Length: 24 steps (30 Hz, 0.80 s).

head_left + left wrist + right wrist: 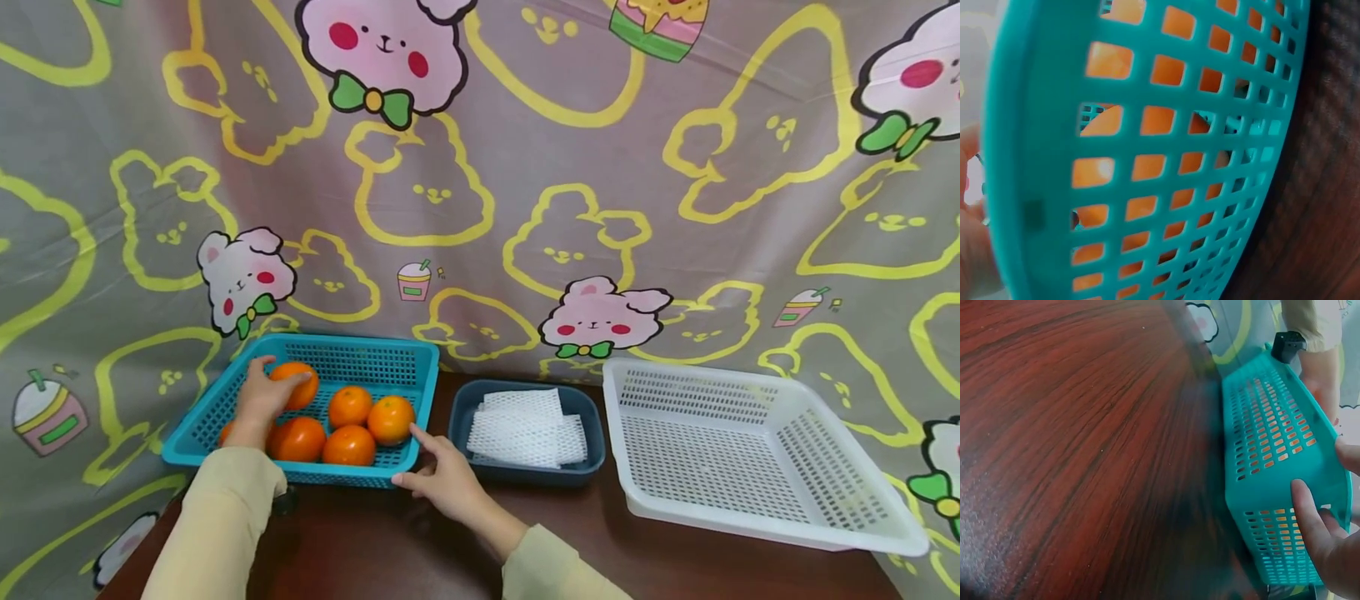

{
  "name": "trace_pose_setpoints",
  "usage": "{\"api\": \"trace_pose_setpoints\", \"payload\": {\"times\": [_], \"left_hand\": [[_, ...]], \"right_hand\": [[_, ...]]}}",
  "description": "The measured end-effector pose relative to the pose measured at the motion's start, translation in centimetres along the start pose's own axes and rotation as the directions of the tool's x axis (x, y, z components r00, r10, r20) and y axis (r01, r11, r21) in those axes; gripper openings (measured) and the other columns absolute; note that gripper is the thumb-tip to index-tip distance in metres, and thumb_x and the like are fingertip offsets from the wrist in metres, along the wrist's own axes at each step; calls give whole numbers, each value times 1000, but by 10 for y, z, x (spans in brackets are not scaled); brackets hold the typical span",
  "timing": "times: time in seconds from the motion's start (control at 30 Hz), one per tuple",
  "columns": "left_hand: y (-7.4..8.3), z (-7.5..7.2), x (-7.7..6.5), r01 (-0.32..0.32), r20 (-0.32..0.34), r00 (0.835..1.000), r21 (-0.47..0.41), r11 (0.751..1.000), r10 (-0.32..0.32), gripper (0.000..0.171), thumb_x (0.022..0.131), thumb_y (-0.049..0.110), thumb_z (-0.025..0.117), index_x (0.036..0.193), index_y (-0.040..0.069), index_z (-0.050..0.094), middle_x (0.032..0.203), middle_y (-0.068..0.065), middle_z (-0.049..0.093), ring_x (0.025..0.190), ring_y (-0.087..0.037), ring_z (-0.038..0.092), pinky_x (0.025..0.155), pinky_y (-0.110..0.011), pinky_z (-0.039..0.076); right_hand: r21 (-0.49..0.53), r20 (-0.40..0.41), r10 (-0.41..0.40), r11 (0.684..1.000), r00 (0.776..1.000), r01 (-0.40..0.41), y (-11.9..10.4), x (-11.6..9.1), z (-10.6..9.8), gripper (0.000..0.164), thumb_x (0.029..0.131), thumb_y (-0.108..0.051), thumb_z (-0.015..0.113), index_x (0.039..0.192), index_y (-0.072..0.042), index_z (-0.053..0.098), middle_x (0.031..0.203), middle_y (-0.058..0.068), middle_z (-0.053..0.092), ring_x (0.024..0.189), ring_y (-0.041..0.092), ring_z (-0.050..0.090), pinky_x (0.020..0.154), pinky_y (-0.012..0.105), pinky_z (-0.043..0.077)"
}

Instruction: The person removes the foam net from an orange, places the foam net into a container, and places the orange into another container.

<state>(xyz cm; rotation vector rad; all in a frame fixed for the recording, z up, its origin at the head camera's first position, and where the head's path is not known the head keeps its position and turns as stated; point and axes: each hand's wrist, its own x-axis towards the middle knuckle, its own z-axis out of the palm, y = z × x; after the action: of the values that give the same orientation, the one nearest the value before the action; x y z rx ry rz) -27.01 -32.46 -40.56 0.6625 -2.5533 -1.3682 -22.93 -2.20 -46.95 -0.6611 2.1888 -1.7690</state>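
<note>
A teal plastic basket point(345, 473) on the left of the table holds several oranges point(349, 446). My left hand point(262, 396) reaches over its front rim and grips one orange point(295, 385) near the back left, thumb across the top. Around the basket's front right corner my right hand point(450, 483) holds on, thumb against the outer wall in the right wrist view. Through the mesh wall point(1054, 187) in the left wrist view, oranges show, and part of my left hand point(975, 250) appears beyond the rim.
A dark blue tray point(517, 475) with white foam net sleeves point(521, 425) stands right of the basket. Farther right sits a large white mesh basket point(697, 450). A patterned cloth point(465, 208) hangs behind the brown table point(375, 542).
</note>
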Motion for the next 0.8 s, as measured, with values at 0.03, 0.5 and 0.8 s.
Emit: {"api": "trace_pose_setpoints", "payload": {"times": [0.03,0.5,0.8], "left_hand": [[0,0,1,-7,6,1000,23,1000,7,77,104,34,57,160,-1,17,155,-39,24,129,-53,35,107,-63,35],[-13,13,12,10,-42,999,90,996,-6,70,101,26,63,147,-11,26,143,-42,34,122,-53,40,105,-63,36],[-17,19,15,14,80,997,116,993,-24,68,101,25,61,144,-13,24,135,-42,35,114,-54,40,101,-65,38]], "right_hand": [[0,-1,1,1000,1000,-1,0,0,0,75,90,-12,81,155,-7,44,112,8,51,65,15,65,62,24,55],[-17,1,4,1000,1000,-4,-2,-1,0,75,89,-15,82,154,-8,45,109,8,52,63,13,63,60,23,53],[-23,3,4,1000,1000,-4,3,1,0,75,90,-18,82,155,-9,45,107,9,53,62,10,63,61,23,53]]}}
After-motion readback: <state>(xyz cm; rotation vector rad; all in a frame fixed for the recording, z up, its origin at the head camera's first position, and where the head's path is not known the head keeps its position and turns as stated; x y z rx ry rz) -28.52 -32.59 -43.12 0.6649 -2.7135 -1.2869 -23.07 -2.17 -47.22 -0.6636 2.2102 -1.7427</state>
